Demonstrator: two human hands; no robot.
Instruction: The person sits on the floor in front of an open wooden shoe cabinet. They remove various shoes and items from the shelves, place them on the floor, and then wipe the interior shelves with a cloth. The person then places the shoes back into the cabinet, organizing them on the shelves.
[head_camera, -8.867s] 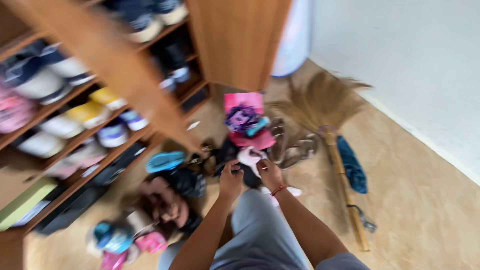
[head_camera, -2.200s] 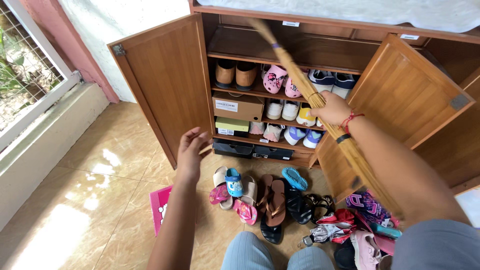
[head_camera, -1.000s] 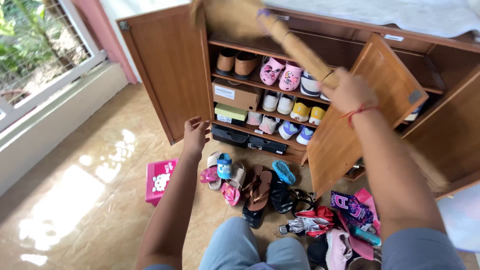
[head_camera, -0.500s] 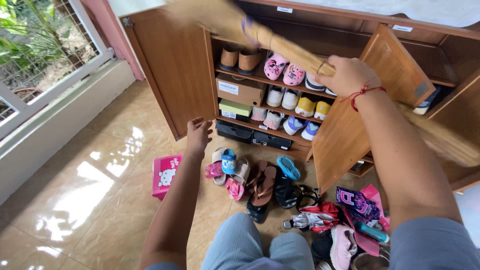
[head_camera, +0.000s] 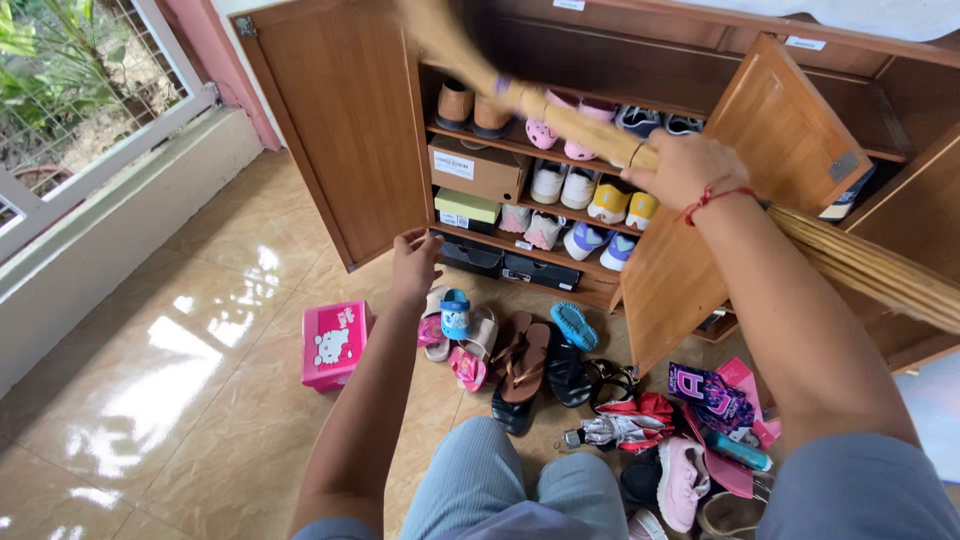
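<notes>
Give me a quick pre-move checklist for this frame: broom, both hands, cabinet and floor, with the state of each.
1. Right hand grips the broom handle: ok.
2. Left hand free, open, held out low toward the cabinet: ok.
3. Left cabinet door open wide: ok.
4. Broom head position: cannot tell, blurred near the upper shelf.
5. Floor before the cabinet: not ok, scattered sandals and a pink box.

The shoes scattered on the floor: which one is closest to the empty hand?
The small blue clog, lying just below the left hand. The brown flip-flops and the blue sandal lie further right; the right hand holds a broom.
</notes>
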